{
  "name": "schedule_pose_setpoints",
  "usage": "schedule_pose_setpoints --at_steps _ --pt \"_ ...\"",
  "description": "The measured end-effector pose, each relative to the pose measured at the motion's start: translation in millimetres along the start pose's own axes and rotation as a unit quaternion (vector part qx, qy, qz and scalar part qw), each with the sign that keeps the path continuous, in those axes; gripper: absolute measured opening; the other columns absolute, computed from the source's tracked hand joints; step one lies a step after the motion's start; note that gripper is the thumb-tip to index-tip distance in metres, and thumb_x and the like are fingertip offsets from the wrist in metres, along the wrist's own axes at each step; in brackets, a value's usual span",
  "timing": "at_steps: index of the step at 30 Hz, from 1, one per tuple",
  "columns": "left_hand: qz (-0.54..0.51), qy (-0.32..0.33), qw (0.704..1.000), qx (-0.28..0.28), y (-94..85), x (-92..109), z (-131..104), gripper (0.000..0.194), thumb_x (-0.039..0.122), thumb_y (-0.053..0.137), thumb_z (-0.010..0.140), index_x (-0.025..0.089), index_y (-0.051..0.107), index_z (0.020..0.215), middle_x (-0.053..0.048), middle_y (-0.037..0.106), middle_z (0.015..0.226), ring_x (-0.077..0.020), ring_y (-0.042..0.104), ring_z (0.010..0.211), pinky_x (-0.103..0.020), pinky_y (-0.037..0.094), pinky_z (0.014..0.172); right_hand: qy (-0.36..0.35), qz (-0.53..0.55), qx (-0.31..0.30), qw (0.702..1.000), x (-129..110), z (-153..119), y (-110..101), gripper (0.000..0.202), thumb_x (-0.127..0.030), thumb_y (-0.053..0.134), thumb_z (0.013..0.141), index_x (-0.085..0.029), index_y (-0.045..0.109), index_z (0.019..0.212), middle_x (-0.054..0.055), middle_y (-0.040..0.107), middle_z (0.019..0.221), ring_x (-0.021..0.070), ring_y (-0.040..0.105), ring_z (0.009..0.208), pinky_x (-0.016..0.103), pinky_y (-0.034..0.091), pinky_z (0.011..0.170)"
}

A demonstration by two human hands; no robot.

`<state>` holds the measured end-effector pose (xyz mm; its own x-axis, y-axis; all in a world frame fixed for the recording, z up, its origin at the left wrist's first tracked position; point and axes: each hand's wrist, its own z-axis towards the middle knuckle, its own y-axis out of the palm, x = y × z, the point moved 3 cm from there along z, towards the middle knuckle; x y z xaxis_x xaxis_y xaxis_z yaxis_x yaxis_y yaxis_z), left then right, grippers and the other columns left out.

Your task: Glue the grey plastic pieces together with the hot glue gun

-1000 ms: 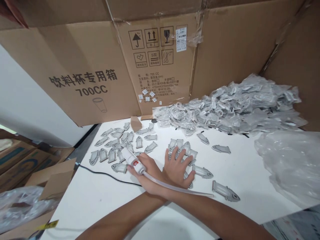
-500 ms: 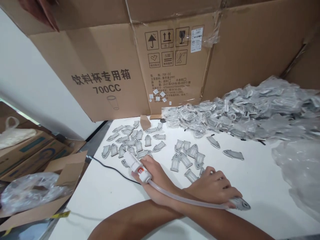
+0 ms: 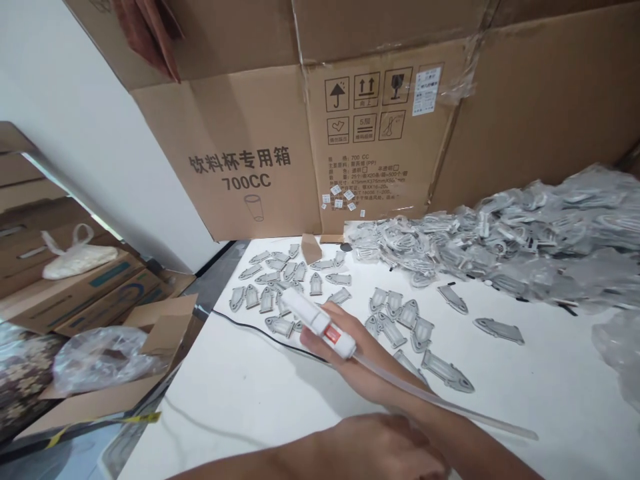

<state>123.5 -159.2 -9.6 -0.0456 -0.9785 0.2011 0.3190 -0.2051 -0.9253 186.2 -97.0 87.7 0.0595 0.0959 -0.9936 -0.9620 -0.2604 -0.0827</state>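
Brown cardboard panels point(image 3: 245, 120) printed with black lettering are stood up behind a white tabletop point(image 3: 225, 400). Above that tabletop, a white plastic cylindrical tool point(image 3: 314, 319) marked with a red patch is held by the right hand point(image 3: 345, 340), its fingers wrapped around the body. From the tool's near end, a thin translucent flexible tube point(image 3: 430, 396) is trailed along the right forearm point(image 3: 453, 437). Nearer than the tool and to its right, the left hand point(image 3: 380, 447) is curled in against that forearm; whether anything is held in it cannot be told, as its fingers are blurred and partly cut off.

Beyond and left of the tool, flat grey fish-shaped pieces point(image 3: 267, 300) are spread loosely, the closest being partly hidden by it. Right of the tool, a smaller grey cluster point(image 3: 393, 331) is laid. Left of the tool, a thin black cable point(image 3: 245, 326) is stretched over the tabletop. Far right of the tool, a heap of clear plastic bags point(image 3: 550, 227) is banked up with similar grey parts inside.

With the arms brought so close together, the tube could be snagged or pinched by the left hand. Pieces could be nudged askew by a low sweep of the tool, or the cable caught by the fingers.
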Motion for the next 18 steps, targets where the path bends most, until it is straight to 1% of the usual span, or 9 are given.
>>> schedule_pose_setpoints --at_steps 3,6,7,8,10,12,14,16,18 --pt "-0.02 0.023 0.998 0.063 -43.2 4.6 -24.9 0.004 0.025 0.07 0.098 0.026 0.071 0.102 -0.001 0.075 0.087 -0.0114 0.067 0.068 -0.021 0.054 0.065 0.052 0.043 0.073 0.995 27.7 4.8 1.1 0.038 -0.062 0.06 0.1 -0.024 0.064 0.103 -0.001 0.064 0.088 0.0176 0.061 0.082 0.027 0.043 0.07" --pt "-0.05 -0.024 0.98 0.192 -99.1 -19.8 -44.3 0.024 0.024 0.063 0.102 0.025 0.066 0.126 -0.003 0.077 0.091 -0.0155 0.071 0.078 -0.025 0.057 0.069 0.07 0.056 0.173 0.981 60.1 6.7 9.3 0.044 -0.065 0.063 0.097 -0.022 0.062 0.089 -0.003 0.058 0.07 0.0173 0.056 0.069 0.028 0.042 0.064" --pt "-0.044 -0.055 0.968 0.243 -115.4 -33.7 -50.0 0.029 0.016 0.058 0.101 0.024 0.065 0.128 -0.006 0.077 0.094 -0.0168 0.072 0.082 -0.027 0.057 0.072 0.059 0.069 0.193 0.977 68.3 6.7 13.1 0.045 -0.066 0.064 0.096 -0.023 0.059 0.084 -0.003 0.055 0.068 0.0168 0.053 0.066 0.029 0.042 0.062" --pt "-0.047 -0.129 0.935 0.326 -130.0 -51.6 -57.4 0.026 0.013 0.065 0.097 0.025 0.069 0.119 -0.005 0.076 0.092 -0.0174 0.072 0.082 -0.029 0.058 0.073 0.042 0.076 0.209 0.974 74.8 6.5 16.6 0.045 -0.065 0.063 0.096 -0.023 0.057 0.083 -0.003 0.054 0.069 0.0163 0.051 0.064 0.029 0.042 0.062" --pt "-0.117 -0.298 0.835 0.449 -142.9 -89.7 -75.1 0.013 0.021 0.077 0.09 0.023 0.072 0.102 -0.003 0.073 0.089 -0.0167 0.07 0.077 -0.028 0.057 0.069 0.028 0.058 0.225 0.972 84.2 5.9 22.4 0.044 -0.063 0.063 0.097 -0.023 0.055 0.082 -0.004 0.051 0.067 0.0152 0.047 0.062 0.028 0.039 0.06" --pt "-0.224 -0.443 0.701 0.511 -135.4 -122.0 -93.9 0.024 0.034 0.085 0.084 0.021 0.074 0.1 -0.003 0.072 0.088 -0.016 0.069 0.073 -0.028 0.058 0.068 0.019 0.026 0.221 0.975 90.0 6.4 25.9 0.042 -0.061 0.061 0.1 -0.023 0.053 0.082 -0.006 0.048 0.065 0.0141 0.044 0.06 0.028 0.036 0.058" --pt "-0.308 -0.512 0.596 0.536 -119.9 -142.0 -108.9 0.039 0.041 0.089 0.078 0.018 0.075 0.106 -0.003 0.072 0.086 -0.0172 0.071 0.078 -0.03 0.06 0.077 0.008 0.004 0.214 0.977 93.7 7.8 27.3 0.041 -0.059 0.06 0.101 -0.024 0.051 0.082 -0.006 0.045 0.065 0.0133 0.041 0.059 0.027 0.035 0.056" --pt "-0.355 -0.529 0.546 0.544 -107.3 -151.7 -118.3 0.049 0.042 0.093 0.071 0.016 0.076 0.108 -0.004 0.073 0.086 -0.0199 0.074 0.085 -0.033 0.06 0.086 0.003 -0.003 0.221 0.975 96.5 9.0 26.9 0.041 -0.059 0.059 0.101 -0.024 0.049 0.081 -0.007 0.043 0.065 0.0127 0.04 0.058 0.026 0.034 0.054" --pt "-0.373 -0.532 0.536 0.539 -101.1 -154.7 -122.9 0.052 0.041 0.095 0.067 0.015 0.077 0.107 -0.006 0.074 0.088 -0.0214 0.074 0.088 -0.034 0.06 0.088 0.006 0.001 0.235 0.972 98.3 9.3 25.9 0.042 -0.059 0.06 0.1 -0.024 0.048 0.08 -0.007 0.042 0.064 0.0128 0.038 0.057 0.026 0.032 0.052"
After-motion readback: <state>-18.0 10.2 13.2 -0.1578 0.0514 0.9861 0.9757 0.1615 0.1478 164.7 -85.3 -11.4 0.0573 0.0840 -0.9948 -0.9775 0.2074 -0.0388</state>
